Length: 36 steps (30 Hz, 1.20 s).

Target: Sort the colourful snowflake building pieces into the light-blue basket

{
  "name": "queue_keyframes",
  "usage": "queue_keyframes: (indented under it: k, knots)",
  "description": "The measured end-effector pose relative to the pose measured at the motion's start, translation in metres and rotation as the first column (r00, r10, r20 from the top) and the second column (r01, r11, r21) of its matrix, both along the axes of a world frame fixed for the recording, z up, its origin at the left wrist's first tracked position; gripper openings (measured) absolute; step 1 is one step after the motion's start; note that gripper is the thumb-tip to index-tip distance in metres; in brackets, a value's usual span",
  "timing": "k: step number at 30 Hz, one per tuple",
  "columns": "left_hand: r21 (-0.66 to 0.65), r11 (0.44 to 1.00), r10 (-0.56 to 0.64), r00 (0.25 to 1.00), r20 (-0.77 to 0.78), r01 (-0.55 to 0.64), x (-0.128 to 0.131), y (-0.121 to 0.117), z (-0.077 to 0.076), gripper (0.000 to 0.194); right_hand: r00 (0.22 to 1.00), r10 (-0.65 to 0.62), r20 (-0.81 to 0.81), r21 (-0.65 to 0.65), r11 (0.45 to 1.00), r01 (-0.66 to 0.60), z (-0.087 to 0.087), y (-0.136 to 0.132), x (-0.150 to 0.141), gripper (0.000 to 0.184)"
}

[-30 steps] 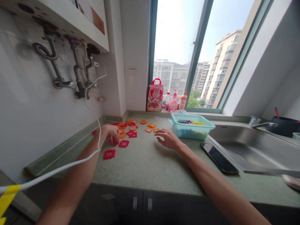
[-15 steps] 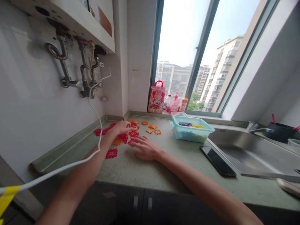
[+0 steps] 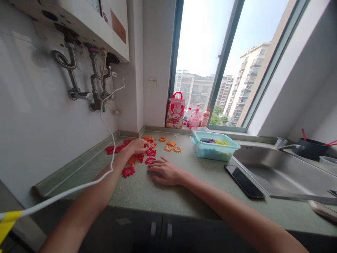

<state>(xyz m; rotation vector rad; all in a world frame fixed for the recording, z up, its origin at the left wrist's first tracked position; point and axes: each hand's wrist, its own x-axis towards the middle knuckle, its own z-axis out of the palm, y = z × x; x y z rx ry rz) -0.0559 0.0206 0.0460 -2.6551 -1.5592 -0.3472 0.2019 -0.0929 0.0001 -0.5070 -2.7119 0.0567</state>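
Several flat red tiles (image 3: 128, 171) and orange tiles (image 3: 171, 143) lie scattered on the grey-green counter (image 3: 168, 196) near the left wall. My left hand (image 3: 138, 146) rests among them, palm down with fingers curled over the pieces; whether it holds one is hidden. My right hand (image 3: 165, 172) lies flat on the counter with fingers spread, its fingertips touching a red tile (image 3: 150, 160). A turquoise tub (image 3: 213, 146) with purple and yellow pieces stands to the right of the tiles.
A black phone (image 3: 243, 181) lies beside the steel sink (image 3: 289, 174). A red bag (image 3: 175, 114) and bottles (image 3: 196, 117) stand on the window sill. A white cable (image 3: 105, 126) hangs from the wall pipes across my left arm.
My right hand slid left and nearer to me, from near the tub to the red tiles. My left hand moved farther back into the tile pile.
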Motion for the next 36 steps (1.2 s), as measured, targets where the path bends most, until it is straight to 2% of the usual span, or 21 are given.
queue_keyframes:
  k: [4,8,10,12,15,17,21,25,28,31,33,36]
  knots:
    - [-0.029,0.999,-0.034,0.999,0.030,0.035,0.003,-0.004,0.006,0.029,0.984,-0.170,-0.051,-0.007,0.985,0.170,-0.006,0.008,0.040,0.033]
    - [-0.170,0.985,-0.020,1.000,0.004,0.020,0.006,-0.010,0.019,0.026,0.936,-0.335,-0.111,0.022,0.940,0.340,-0.012,0.027,0.058,0.040]
    - [-0.190,0.981,0.029,1.000,-0.010,-0.030,0.010,-0.013,0.022,0.039,0.903,-0.405,-0.144,-0.019,0.913,0.407,-0.014,0.039,0.069,0.046]
    - [-0.156,0.987,0.048,0.999,-0.010,-0.048,0.017,-0.014,0.018,0.054,0.870,-0.470,-0.152,-0.061,0.883,0.466,-0.018,0.052,0.082,0.051]
    - [-0.104,0.994,-0.016,1.000,-0.020,0.014,0.029,-0.013,0.005,0.068,0.804,-0.579,-0.137,-0.121,0.815,0.567,-0.028,0.069,0.099,0.061]
    - [-0.116,0.992,-0.060,0.997,-0.040,0.055,0.033,-0.010,-0.003,0.071,0.768,-0.630,-0.110,-0.161,0.774,0.612,-0.033,0.077,0.106,0.063]
    - [-0.115,0.989,-0.106,0.992,-0.071,0.097,0.032,-0.007,-0.011,0.057,0.767,-0.639,-0.065,-0.165,0.765,0.623,-0.035,0.082,0.106,0.057]
    - [0.076,0.981,-0.169,0.982,-0.088,0.176,0.048,-0.013,-0.017,0.042,0.741,-0.668,-0.067,-0.145,0.741,0.656,-0.026,0.077,0.100,0.040]
    - [0.120,0.976,-0.176,0.982,-0.067,0.184,0.079,-0.018,-0.029,0.050,0.724,-0.687,-0.061,-0.159,0.723,0.672,-0.021,0.074,0.094,0.029]
    - [0.034,0.982,-0.179,0.979,-0.102,0.183,0.105,-0.021,-0.038,0.061,0.725,-0.685,-0.067,-0.162,0.725,0.670,-0.017,0.073,0.091,0.028]
    - [0.007,0.983,-0.181,0.976,-0.118,0.184,0.112,-0.022,-0.040,0.064,0.733,-0.678,-0.060,-0.156,0.732,0.664,-0.015,0.074,0.093,0.026]
    - [0.063,0.975,-0.204,0.973,-0.108,0.211,0.111,-0.026,-0.039,0.060,0.722,-0.688,-0.077,-0.150,0.724,0.673,-0.013,0.075,0.099,0.027]
